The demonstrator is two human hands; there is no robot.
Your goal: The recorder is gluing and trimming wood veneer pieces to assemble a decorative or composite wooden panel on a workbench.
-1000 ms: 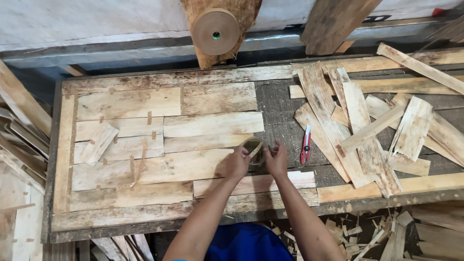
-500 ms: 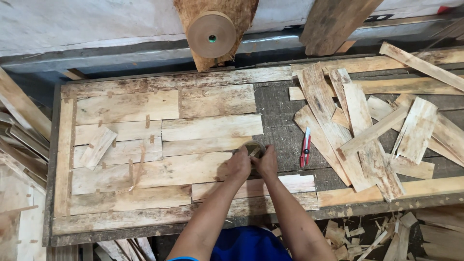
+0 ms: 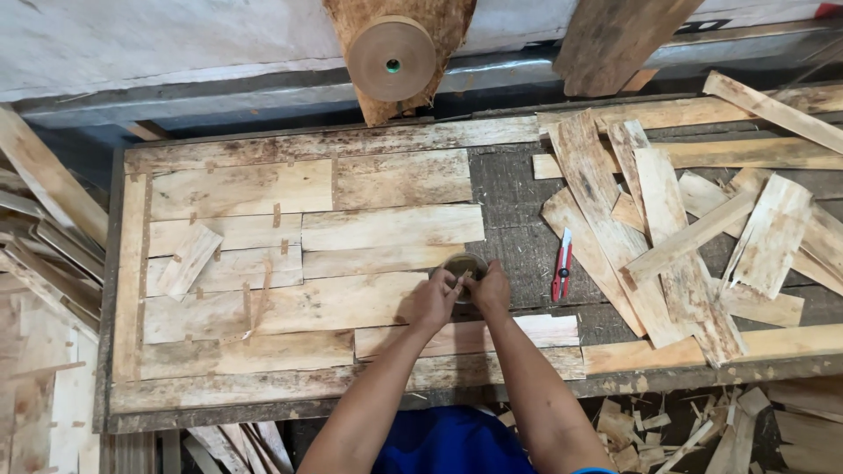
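Observation:
My left hand (image 3: 434, 301) and my right hand (image 3: 489, 289) meet over a small brown tape roll (image 3: 462, 264) that lies on the wooden bench. Both hands have fingers pinched at the roll's near edge, seemingly on the tape's end. Around them lie thin wood veneer strips (image 3: 392, 226) fitted edge to edge into a flat sheet with short tape pieces across the seams. A red utility knife (image 3: 562, 265) lies just right of my right hand on bare bench.
A loose heap of veneer strips (image 3: 685, 228) covers the bench's right part. A large brown tape roll (image 3: 392, 59) hangs on a wooden bracket at the back. Offcuts lie stacked at the left (image 3: 44, 246) and scattered on the floor at lower right (image 3: 694, 421).
My hands stay at the small tape roll, shifting slightly right and closing tighter on it. The veneer sheet and the knife have not moved.

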